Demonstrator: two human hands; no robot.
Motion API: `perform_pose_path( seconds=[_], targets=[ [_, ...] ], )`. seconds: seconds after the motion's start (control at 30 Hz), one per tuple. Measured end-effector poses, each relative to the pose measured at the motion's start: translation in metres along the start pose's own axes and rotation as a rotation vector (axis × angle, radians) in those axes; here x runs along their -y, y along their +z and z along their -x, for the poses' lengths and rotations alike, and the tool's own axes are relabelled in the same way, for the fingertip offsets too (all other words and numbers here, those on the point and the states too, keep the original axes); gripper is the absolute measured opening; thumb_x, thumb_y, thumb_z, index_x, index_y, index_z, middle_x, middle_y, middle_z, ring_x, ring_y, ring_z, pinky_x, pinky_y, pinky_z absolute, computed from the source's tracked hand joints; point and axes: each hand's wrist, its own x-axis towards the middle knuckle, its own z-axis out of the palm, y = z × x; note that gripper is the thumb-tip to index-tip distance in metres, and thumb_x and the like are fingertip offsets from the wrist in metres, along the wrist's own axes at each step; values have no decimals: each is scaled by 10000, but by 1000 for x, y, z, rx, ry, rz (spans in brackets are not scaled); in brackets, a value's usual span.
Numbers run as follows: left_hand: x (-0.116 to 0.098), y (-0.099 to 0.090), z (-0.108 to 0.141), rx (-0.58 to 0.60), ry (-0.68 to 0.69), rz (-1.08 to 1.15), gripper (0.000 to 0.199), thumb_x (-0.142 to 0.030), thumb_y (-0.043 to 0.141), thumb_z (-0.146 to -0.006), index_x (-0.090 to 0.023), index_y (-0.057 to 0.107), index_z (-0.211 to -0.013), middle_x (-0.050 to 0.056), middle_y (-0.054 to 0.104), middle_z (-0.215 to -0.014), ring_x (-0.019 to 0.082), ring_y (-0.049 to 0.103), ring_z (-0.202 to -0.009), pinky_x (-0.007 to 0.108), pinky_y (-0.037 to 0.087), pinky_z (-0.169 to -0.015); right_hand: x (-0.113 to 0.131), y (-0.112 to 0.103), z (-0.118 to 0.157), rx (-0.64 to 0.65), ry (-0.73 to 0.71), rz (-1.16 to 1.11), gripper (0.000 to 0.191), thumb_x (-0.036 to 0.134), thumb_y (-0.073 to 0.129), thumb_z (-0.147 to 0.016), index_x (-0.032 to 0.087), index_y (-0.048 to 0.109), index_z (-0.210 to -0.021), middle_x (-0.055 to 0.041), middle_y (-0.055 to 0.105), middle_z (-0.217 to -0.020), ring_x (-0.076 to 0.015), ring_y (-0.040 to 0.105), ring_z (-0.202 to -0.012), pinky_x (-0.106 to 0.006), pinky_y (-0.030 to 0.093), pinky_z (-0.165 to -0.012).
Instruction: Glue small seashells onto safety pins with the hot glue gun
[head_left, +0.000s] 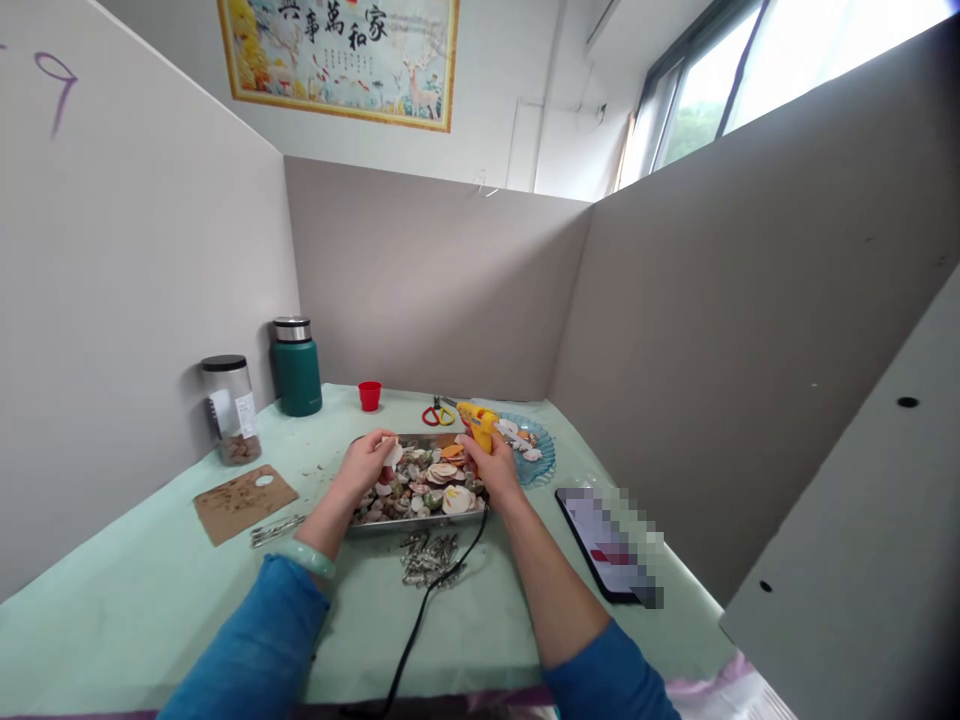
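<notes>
My left hand (pixel 366 462) pinches a white shell (pixel 393 456) over the left part of a metal tray (pixel 420 525) heaped with shells (pixel 427 480). Over the tray's right side, my right hand (pixel 491 463) is closed round a yellow glue gun (pixel 478 418), whose black cord runs down past the tray to the table's front edge. A blue glass plate (pixel 546 455) holding white shell pieces lies just behind my right hand. In front of the tray is a pile of small metal clips (pixel 429 558).
A brown board (pixel 244 500), a lidded jar (pixel 227 410) and a green bottle (pixel 297 370) stand or lie at the left. Behind the tray are a red cup (pixel 370 396) and scissors (pixel 438 413). A phone (pixel 604 540) lies at the right. Partitions enclose three sides.
</notes>
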Motion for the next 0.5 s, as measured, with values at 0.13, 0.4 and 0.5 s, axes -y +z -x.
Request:
perform_pose_path(
  seconds=[0.13, 0.4, 0.5],
  targets=[
    [6, -2, -3, -18, 33, -45, 309, -442, 524, -733, -171, 543, -881, -18, 590, -573, 106, 493, -390, 206, 379, -375, 1, -1, 0, 65, 47, -77, 401, 447, 630, -696, 156, 606, -971, 51, 501, -561, -84, 398, -433, -198, 314, -398],
    [-9, 1, 8, 45, 35, 64, 414, -474, 638, -664, -155, 603, -926, -10, 586, -669, 100, 511, -488, 193, 371, -395, 6, 8, 12, 321, 2, 26, 307, 415, 658, -700, 160, 606, -862, 23, 527, -595, -90, 437, -482, -207, 370, -453],
    [-12, 3, 9, 38, -7, 111, 437, -513, 644, -653, -146, 604, -888, -2, 592, -687, 94, 498, -484, 192, 359, -387, 4, 11, 14, 309, -56, 73, 301, 439, 625, -727, 161, 601, -842, 13, 538, -616, -110, 471, -530, -223, 398, -499]
  ],
)
